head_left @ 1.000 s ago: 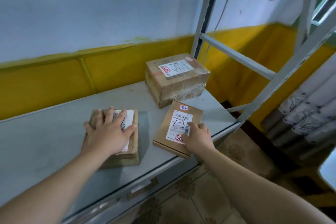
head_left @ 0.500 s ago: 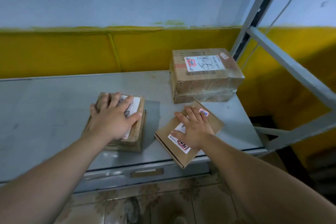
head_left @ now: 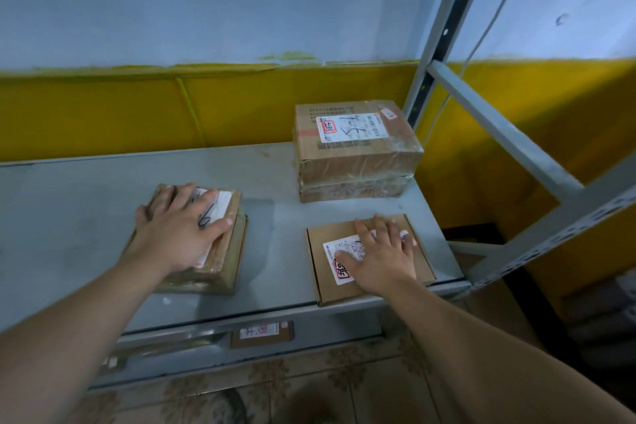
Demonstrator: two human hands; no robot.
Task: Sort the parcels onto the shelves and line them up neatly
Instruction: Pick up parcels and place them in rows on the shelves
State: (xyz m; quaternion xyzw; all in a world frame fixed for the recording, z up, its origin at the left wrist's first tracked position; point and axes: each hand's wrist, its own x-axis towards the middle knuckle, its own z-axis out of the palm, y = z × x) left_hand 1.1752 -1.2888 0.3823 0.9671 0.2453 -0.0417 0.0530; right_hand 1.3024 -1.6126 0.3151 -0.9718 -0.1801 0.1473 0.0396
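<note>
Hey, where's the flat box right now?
In the head view, the flat box lies at the shelf's front right corner, under the right hand, just in front of the big taped box.

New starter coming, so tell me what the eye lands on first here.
Two bare hands pressed flat on parcels: the left hand on a taped brown cardboard parcel mid-shelf, the right hand on a flat brown cardboard box at the front right edge. Behind it, a larger tape-wrapped brown carton stands on the grey metal shelf.
</note>
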